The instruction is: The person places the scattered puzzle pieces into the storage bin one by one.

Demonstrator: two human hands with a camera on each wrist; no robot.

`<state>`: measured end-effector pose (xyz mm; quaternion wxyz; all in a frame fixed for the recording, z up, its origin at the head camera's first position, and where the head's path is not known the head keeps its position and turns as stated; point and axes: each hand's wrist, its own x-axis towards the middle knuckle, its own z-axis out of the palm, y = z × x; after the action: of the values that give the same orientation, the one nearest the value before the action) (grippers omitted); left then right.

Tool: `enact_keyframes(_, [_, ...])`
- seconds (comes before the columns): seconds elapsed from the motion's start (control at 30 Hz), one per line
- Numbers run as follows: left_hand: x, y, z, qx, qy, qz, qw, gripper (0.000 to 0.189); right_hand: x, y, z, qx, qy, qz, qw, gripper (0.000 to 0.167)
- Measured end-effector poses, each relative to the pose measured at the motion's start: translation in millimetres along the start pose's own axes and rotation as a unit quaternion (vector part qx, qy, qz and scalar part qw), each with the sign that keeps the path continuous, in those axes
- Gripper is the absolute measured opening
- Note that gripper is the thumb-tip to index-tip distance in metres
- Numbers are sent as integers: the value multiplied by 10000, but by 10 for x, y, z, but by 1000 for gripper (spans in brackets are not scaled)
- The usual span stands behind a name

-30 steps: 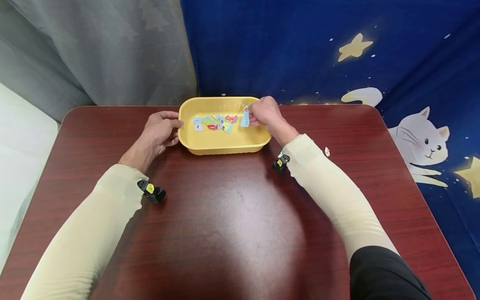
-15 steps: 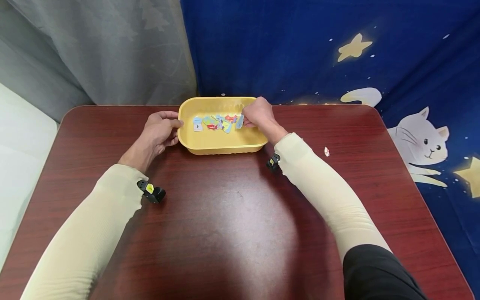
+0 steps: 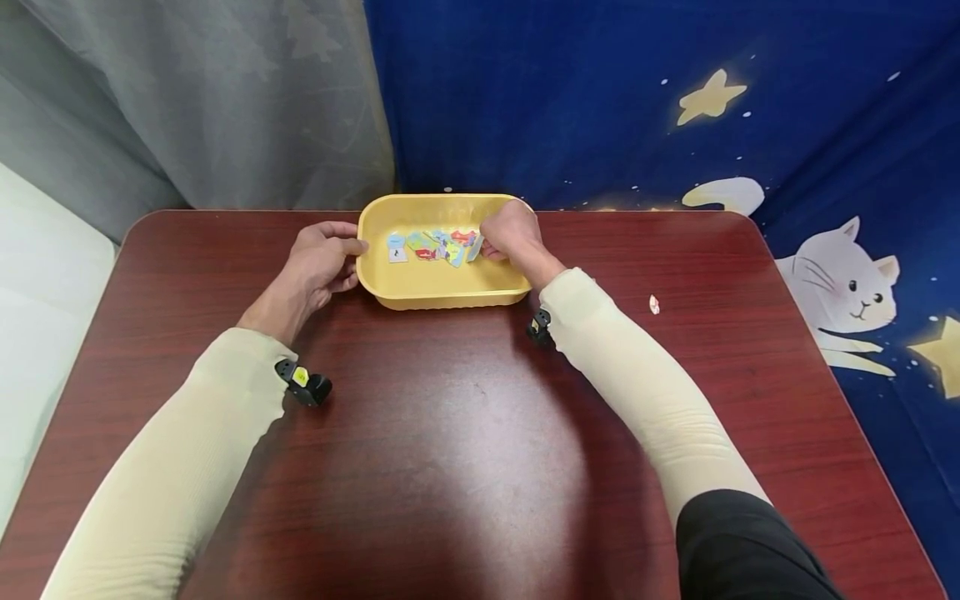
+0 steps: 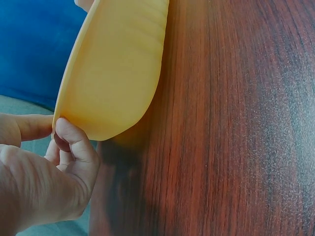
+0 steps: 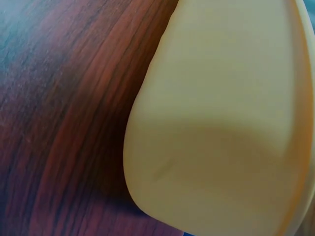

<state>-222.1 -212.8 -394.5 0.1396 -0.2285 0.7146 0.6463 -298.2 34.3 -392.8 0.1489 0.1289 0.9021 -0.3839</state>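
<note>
A glossy surface (image 3: 450, 433) with dark red-brown wood grain carries a smooth yellow basin (image 3: 442, 292), a rounded rectangle with sloping walls and a thin, flared rim; it looks like plastic. Matte cream sleeves (image 3: 645, 392) with rumpled, uneven cuffs cover both forearms, and black fabric (image 3: 742, 533) lies over the right one higher up. Of the two hands, the left hand (image 3: 318, 258) pinches the rim at the basin's left end, thumb and fingers closed on the wall. The right hand (image 3: 513, 227) reaches inside the right end, fingers curled, gripping a thin, pale flat piece (image 3: 475, 247) seen tilted, nearly edge-on. Just left of it on the basin floor lies a cluster of irregular flat pieces (image 3: 441, 249) in green, red, blue and purple; beside these, farther left, is a light-blue and white patch (image 3: 397, 249) with a small dark mark. A small white-and-red scrap (image 3: 654, 305) rests outside, well right of the basin.
</note>
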Motion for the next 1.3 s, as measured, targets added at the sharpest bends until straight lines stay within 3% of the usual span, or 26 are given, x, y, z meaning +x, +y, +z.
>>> enact_keyframes(0.33, [-10,-10,0,20,0,65,10000,36,-31,17,7,-1143,42,-420,9926,27])
enact_keyframes(0.5, [-15,-11,-2,34,-2,78,10000,36,-22,15,17,-1189,87,-385,9921,28])
enact_keyframes(0.8, [-14,-1,0,24,1,63,10000,36,45,1,33,-772,-37,-64,9970,25])
enact_keyframes(1.3, [-40,17,6,57,-59,-10,10000,39,5,4,40,-1591,22,-339,9867,30])
